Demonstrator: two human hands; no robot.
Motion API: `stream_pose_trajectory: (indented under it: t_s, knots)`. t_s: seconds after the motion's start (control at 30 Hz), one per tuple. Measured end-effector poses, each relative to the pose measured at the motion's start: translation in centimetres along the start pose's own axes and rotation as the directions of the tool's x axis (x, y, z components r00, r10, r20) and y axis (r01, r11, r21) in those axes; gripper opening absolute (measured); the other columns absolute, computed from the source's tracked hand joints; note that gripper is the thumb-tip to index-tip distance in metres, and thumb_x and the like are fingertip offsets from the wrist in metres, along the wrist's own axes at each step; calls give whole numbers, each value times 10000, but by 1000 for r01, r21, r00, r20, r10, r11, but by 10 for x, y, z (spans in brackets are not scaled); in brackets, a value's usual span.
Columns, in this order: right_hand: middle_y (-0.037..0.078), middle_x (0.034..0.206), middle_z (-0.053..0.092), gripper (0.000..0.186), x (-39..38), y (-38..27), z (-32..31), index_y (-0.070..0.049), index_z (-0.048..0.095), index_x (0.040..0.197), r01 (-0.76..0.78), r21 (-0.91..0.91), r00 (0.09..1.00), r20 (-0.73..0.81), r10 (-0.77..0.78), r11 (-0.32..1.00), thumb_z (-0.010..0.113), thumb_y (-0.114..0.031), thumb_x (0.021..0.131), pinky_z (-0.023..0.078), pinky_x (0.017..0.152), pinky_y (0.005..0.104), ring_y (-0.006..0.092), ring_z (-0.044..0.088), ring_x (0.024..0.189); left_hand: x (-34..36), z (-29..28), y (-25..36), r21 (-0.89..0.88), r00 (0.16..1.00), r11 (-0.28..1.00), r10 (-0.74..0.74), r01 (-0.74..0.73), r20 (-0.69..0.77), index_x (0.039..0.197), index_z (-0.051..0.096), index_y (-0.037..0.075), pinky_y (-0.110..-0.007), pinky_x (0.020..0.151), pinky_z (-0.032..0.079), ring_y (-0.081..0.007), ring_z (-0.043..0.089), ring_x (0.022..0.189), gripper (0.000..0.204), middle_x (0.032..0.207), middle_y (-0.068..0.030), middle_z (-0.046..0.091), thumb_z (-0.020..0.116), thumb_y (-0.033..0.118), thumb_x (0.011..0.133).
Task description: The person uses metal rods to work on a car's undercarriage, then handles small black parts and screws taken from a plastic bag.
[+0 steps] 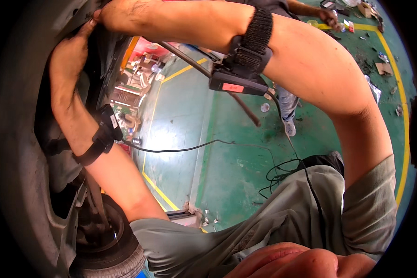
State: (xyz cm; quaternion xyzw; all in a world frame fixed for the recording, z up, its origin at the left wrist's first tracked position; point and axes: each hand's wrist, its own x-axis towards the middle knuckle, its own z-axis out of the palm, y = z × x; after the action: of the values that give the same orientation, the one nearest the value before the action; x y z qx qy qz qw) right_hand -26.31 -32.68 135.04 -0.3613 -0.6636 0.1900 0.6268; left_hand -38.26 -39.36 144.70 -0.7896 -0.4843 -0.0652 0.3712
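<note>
Fingertips [86, 30] of the bare left hand [69, 53] and bare right hand [123, 16] meet at the frame's upper left, beside a grey curved vehicle body panel [18, 153] along the left edge; I can't tell whether either hand grasps anything. A black round rubber tyre [113, 267] sits lower left.

Green floor [236, 173] bears yellow lines [160, 191] — and cardboard [383, 69].

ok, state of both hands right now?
Left hand: grip mostly hidden; can't tell open, closed or holding anything.
Right hand: right by the left one, partly cut off at the top edge; can't tell either.
</note>
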Motion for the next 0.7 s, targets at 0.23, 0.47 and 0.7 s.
stream_pose_trajectory:
  t_s: [0.23, 0.47, 0.7]
  knots:
    - [32, 657, 553, 267, -10, -6, -6, -47, 618, 820, -476, 867, 867, 491, -89, 146, 482, -211, 981, 325, 382, 225, 97, 392, 418, -16, -19, -16, 542, 994, 833, 103, -108, 40, 1228, 663, 131, -336, 865, 524, -265, 677, 1012, 280, 1158, -133, 675, 516, 144, 989]
    - [17, 644, 514, 291, -27, 32, -13, -35, 615, 814, -462, 859, 874, 483, -51, 220, 557, -273, 970, 322, 408, 244, 87, 389, 461, 4, 8, -32, 499, 964, 827, 257, -257, 70, 1311, 601, 205, -399, 716, 538, -335, 682, 855, 437, 1049, -178, 663, 479, 31, 930]
    - [-38, 624, 463, 351, -168, 106, -33, -71, 589, 768, -466, 700, 873, 266, 408, 541, 665, -375, 928, 328, 511, 272, 92, 403, 542, -19, -3, -13, 491, 979, 860, 193, -135, -69, 1001, 711, 88, -454, 555, 480, -374, 624, 605, 318, 739, -228, 657, 456, 278, 1023]
